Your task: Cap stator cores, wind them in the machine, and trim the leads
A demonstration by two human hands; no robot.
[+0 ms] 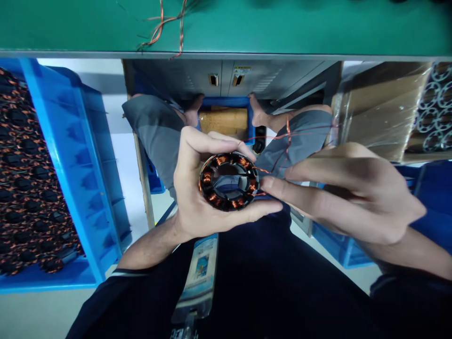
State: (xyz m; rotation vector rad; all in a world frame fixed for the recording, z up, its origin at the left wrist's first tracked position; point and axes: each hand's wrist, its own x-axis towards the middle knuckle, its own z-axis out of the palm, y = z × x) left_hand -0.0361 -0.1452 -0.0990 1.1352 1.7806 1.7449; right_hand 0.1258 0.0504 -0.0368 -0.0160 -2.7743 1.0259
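A ring-shaped motor stator, black with copper windings around its inside, sits in my left hand. The fingers and thumb of that hand are wrapped around its rim, and its open centre faces up. My right hand is at the stator's right edge with one fingertip against the rim. Thin copper wires leave the stator there and run to the closed fingers of my right hand. Long reddish wire ends stick up above those fingers. Exactly how the wire lies between the fingertips is partly hidden.
A green tabletop with loose copper wire scraps lies ahead. At left stands a blue crate full of wound stators. A cardboard box with metal rings is at right. A blue bin sits between my feet.
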